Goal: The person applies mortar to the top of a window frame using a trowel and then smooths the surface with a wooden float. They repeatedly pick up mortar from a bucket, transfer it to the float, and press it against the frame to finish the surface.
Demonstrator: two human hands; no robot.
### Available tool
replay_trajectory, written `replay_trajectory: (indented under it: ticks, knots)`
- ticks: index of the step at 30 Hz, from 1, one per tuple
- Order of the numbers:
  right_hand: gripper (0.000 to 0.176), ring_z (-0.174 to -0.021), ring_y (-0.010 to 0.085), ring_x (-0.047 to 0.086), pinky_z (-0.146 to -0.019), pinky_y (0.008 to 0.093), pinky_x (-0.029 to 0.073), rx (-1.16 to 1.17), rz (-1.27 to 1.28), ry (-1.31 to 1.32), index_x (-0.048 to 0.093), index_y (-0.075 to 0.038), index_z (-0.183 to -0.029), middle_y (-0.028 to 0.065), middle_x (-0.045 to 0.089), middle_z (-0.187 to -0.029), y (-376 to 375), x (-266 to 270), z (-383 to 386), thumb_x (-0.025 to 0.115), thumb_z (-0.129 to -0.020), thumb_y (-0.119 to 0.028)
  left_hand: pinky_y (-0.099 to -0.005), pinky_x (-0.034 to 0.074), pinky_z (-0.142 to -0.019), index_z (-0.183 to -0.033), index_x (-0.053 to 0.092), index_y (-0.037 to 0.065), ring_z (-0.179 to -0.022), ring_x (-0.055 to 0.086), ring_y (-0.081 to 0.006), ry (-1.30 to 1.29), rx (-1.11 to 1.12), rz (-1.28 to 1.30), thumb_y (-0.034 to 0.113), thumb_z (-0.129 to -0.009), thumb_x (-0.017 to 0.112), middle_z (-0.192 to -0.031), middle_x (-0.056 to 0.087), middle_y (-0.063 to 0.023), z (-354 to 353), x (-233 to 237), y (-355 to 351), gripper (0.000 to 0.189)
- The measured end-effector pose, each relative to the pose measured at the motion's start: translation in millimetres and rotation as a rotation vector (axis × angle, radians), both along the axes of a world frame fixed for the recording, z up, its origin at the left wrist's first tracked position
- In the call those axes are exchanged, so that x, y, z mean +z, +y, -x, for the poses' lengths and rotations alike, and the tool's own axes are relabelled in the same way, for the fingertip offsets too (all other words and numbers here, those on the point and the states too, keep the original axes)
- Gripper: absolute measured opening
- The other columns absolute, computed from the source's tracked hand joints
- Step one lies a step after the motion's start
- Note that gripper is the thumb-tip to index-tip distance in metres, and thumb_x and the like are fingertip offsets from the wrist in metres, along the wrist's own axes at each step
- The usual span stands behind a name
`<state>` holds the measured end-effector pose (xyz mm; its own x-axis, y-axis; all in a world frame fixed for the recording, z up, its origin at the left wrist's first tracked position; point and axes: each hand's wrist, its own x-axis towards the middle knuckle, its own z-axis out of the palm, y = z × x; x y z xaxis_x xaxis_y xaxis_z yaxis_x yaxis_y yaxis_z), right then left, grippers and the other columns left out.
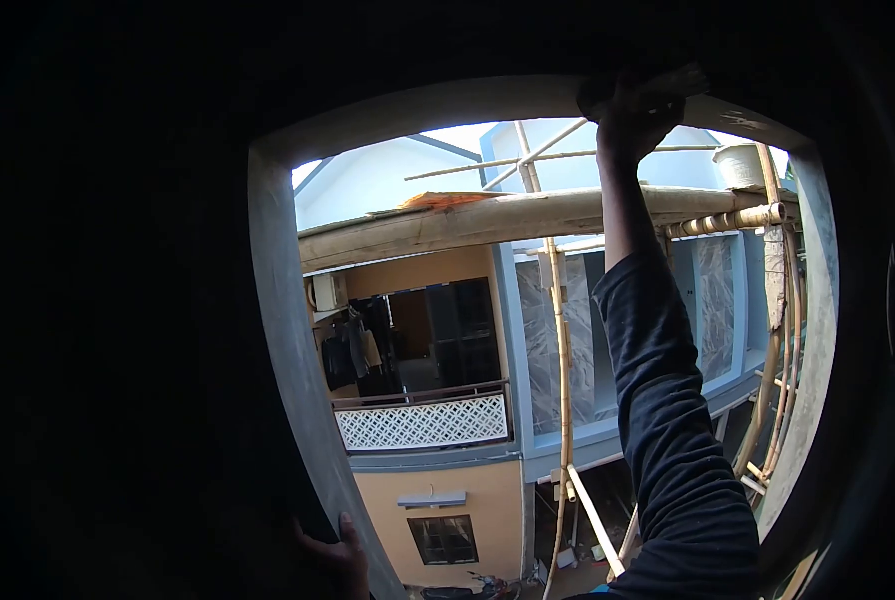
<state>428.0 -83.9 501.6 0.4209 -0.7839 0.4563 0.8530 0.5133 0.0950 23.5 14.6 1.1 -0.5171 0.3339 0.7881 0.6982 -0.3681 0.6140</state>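
My right hand is raised to the top edge of the window opening, its fingers closed around a dark, flat-looking tool. Shadow hides the tool's exact shape. The dark blue sleeve of my right arm crosses the opening from the lower right. At the lower left, my left hand rests against the opening's side edge, with thumb and a finger apart; its other fingers are lost in the dark.
Outside, a thick horizontal beam and bamboo poles stand close beyond the opening. A pale bucket is at the upper right. Across from me is a house with a white balcony railing; a motorbike is below.
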Motion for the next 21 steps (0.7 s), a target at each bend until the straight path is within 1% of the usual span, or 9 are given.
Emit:
replay_trajectory:
  ticks: [4, 6, 8, 10, 12, 14, 16, 18, 21]
  knots:
    - [0.096, -0.117, 0.0309, 0.045, -0.099, 0.0461, 0.041, 0.002, 0.11, -0.1, 0.019, -0.001, -0.14, 0.0199, 0.038, -0.129, 62.4, -12.4, 86.3, 0.078, -0.075, -0.038, -0.0481, 0.029, -0.109, -0.14, 0.027, -0.001, -0.13, 0.036, -0.0418, 0.019, 0.014, -0.014, 0.027, -0.08, 0.072, -0.137, 0.037, -0.0265, 4.1, -12.0, 12.2, 0.08]
    - [0.097, -0.114, 0.0323, 0.046, -0.096, 0.0472, 0.041, -0.095, 0.265, -0.058, 0.024, -0.002, -0.139, 0.0184, 0.042, -0.124, 107.0, -23.2, 136.2, 0.081, -0.07, -0.04, -0.0479, 0.029, -0.109, -0.14, 0.026, -0.002, -0.13, 0.036, -0.0418, 0.044, -0.037, -0.017, 0.027, -0.08, 0.072, -0.137, 0.037, -0.0264, 9.2, -17.1, 14.4, 0.081]
    - [0.093, -0.114, 0.0327, 0.043, -0.097, 0.0483, 0.037, -0.254, 0.283, -0.251, 0.029, -0.007, -0.137, 0.0173, 0.042, -0.122, 140.2, -40.0, 162.3, 0.081, -0.065, -0.035, -0.0479, 0.029, -0.109, -0.141, 0.025, -0.003, -0.13, 0.036, -0.0423, 0.044, -0.043, 0.017, 0.027, -0.081, 0.071, -0.136, 0.037, -0.0269, 6.9, -6.7, 3.0, 0.081]
    - [0.093, -0.113, 0.0328, 0.043, -0.095, 0.0471, 0.037, -0.241, 0.331, -0.298, 0.03, -0.007, -0.137, 0.0162, 0.044, -0.121, 152.4, -54.3, 174.6, 0.082, -0.064, -0.031, -0.0469, 0.028, -0.11, -0.14, 0.028, -0.003, -0.13, 0.036, -0.0409, 0.034, -0.08, -0.017, 0.029, -0.082, 0.071, -0.138, 0.037, -0.0267, 6.5, -4.7, 0.6, 0.079]
    - [0.094, -0.113, 0.0343, 0.044, -0.096, 0.0477, 0.037, -0.278, 0.234, -0.326, 0.03, -0.005, -0.137, 0.0177, 0.044, -0.119, 142.1, -58.9, 171.3, 0.082, -0.063, -0.031, -0.0472, 0.029, -0.109, -0.14, 0.028, -0.004, -0.129, 0.037, -0.0414, 0.02, -0.103, -0.038, 0.028, -0.082, 0.071, -0.137, 0.036, -0.0272, 8.6, -8.3, 5.8, 0.079]
    - [0.093, -0.113, 0.0339, 0.045, -0.095, 0.0474, 0.039, -0.117, 0.211, -0.283, 0.029, -0.004, -0.136, 0.0177, 0.044, -0.121, 121.6, -53.9, 156.1, 0.081, -0.065, -0.033, -0.0474, 0.029, -0.11, -0.14, 0.024, -0.005, -0.13, 0.036, -0.0425, 0.04, -0.157, -0.029, 0.028, -0.084, 0.069, -0.137, 0.035, -0.0285, 9.6, -10.4, 6.9, 0.079]
    - [0.094, -0.115, 0.0322, 0.046, -0.096, 0.0466, 0.04, -0.017, 0.091, -0.204, 0.027, -0.004, -0.136, 0.0169, 0.043, -0.122, 93.0, -38.5, 132.9, 0.08, -0.068, -0.039, -0.0474, 0.029, -0.11, -0.139, 0.024, -0.007, -0.13, 0.035, -0.0426, 0.055, -0.144, -0.028, 0.027, -0.085, 0.068, -0.137, 0.035, -0.029, 10.1, -14.7, 9.5, 0.078]
    - [0.098, -0.107, 0.0278, 0.052, -0.092, 0.0403, 0.047, -0.048, 0.07, -0.107, 0.021, -0.001, -0.137, 0.019, 0.042, -0.124, 61.9, -26.7, 110.0, 0.08, -0.071, -0.044, -0.0475, 0.029, -0.11, -0.14, 0.023, -0.007, -0.131, 0.035, -0.0431, 0.048, -0.183, -0.033, 0.027, -0.085, 0.068, -0.137, 0.034, -0.0293, 10.4, -13.9, 9.5, 0.078]
    - [0.102, -0.112, 0.0291, 0.05, -0.096, 0.0417, 0.046, -0.098, 0.03, 0.018, 0.018, 0.005, -0.137, 0.0209, 0.039, -0.128, 45.6, -7.8, 88.6, 0.081, -0.072, -0.042, -0.0466, 0.028, -0.11, -0.14, 0.024, -0.006, -0.129, 0.037, -0.0421, 0.07, -0.171, -0.064, 0.023, -0.084, 0.069, -0.136, 0.036, -0.0283, 10.3, -12.4, 8.4, 0.078]
